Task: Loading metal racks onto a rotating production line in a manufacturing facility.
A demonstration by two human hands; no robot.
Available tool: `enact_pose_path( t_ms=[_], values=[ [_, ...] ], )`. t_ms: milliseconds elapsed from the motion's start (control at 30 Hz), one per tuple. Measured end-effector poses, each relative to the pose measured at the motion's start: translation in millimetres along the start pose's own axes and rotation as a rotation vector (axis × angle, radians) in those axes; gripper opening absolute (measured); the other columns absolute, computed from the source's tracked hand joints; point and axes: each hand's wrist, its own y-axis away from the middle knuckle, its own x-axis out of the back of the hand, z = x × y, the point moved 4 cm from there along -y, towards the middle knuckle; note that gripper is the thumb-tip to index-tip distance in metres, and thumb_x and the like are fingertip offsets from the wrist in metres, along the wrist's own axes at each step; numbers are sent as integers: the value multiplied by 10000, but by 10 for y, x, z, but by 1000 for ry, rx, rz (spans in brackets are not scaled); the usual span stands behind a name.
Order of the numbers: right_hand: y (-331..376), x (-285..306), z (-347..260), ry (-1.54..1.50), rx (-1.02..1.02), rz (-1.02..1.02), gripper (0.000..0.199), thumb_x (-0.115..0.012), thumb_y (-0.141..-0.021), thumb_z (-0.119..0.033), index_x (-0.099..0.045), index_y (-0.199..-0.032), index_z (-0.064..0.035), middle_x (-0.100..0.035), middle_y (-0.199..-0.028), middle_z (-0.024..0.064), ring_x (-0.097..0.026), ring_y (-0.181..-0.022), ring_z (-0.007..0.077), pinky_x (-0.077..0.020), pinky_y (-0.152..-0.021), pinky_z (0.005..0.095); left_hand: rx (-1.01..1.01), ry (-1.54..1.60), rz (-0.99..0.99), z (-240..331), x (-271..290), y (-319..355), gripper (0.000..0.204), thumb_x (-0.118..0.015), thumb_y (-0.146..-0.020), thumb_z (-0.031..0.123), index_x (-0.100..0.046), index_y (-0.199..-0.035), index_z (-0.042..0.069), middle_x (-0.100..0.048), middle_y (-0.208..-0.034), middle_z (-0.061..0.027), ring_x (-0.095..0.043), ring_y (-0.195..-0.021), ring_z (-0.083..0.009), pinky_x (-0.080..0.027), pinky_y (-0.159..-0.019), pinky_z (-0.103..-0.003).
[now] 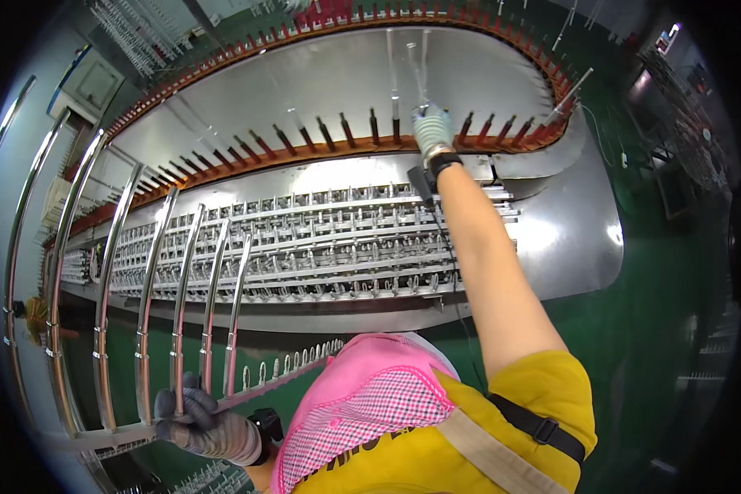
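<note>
My left hand (pixel 214 428), in a grey glove, is closed around a long pale bar (pixel 123 435) at the lower left. Several shiny chrome tubes (pixel 144 329) stand in a row on this bar, and bare loop-shaped prongs (pixel 276 370) line its right part. My right arm reaches far forward. In a light striped glove, my right hand (pixel 433 130) is closed around the lower end of a thin shiny tube (pixel 424 70) at the oval line's near edge. Left of it, another tube (pixel 393 70) rises above a dark peg (pixel 396 130). The right fingertips are partly hidden.
An oval metal table (pixel 321 74) is ringed by an orange-brown track (pixel 354 148) with upright dark-red pegs (pixel 265 146). Racks of metal clips (pixel 305 239) lie on its near ledge. A dark cable (pixel 453 255) hangs beside my right forearm. More hanging racks (pixel 136 37) stand far left.
</note>
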Motion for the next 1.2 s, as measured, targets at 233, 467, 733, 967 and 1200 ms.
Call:
enact_pose_path(
  t_ms=[233, 467, 733, 967, 1200],
  values=[
    [468, 73, 35, -773, 15, -368, 280, -489, -820, -104, -496, -1084, -14, -587, -814, 89, -594, -720, 146, -475, -619, 249, -61, -16, 14, 29, -36, -147, 399, -334, -885, 378, -453, -768, 16, -254, -464, 11, -316, -398, -73, -456, -691, -291],
    [219, 1115, 1170, -1008, -108, 199, 178, -556, -804, -202, -547, -904, -55, -526, -656, 8, -504, -523, 84, -408, -455, 219, -22, 147, -137, -174, 295, -252, 460, -432, -847, 368, -459, -1022, -56, -530, -821, -208, -571, -706, -192, -503, -600, -169],
    [-383, 1146, 723, 81, -37, 178, 331, -452, -818, -361, -558, -930, -69, -593, -682, 119, -589, -656, 253, -455, -607, 367, -47, 14, 64, -82, -257, 39, 362, -333, -892, 300, -488, -851, -25, -311, -488, -15, -353, -415, -106, -460, -715, -312],
    [-415, 583, 657, -17, -123, -176, 353, -434, -808, -330, -532, -962, -28, -602, -831, 183, -582, -780, 319, -451, -670, 409, -73, -1, 10, -11, -106, 42, 316, -359, -889, 273, -462, -842, -23, -365, -587, -19, -361, -437, -96, -459, -602, -233],
    [455, 507, -15, -673, -75, -219, 249, -491, -816, -218, -485, -898, 17, -587, -696, 111, -587, -655, 201, -476, -576, 297, -35, 138, -30, -299, 227, -152, 464, -492, -816, 390, -538, -888, -65, -304, -463, 26, -265, -402, -49, -299, -419, -203]
  ],
)
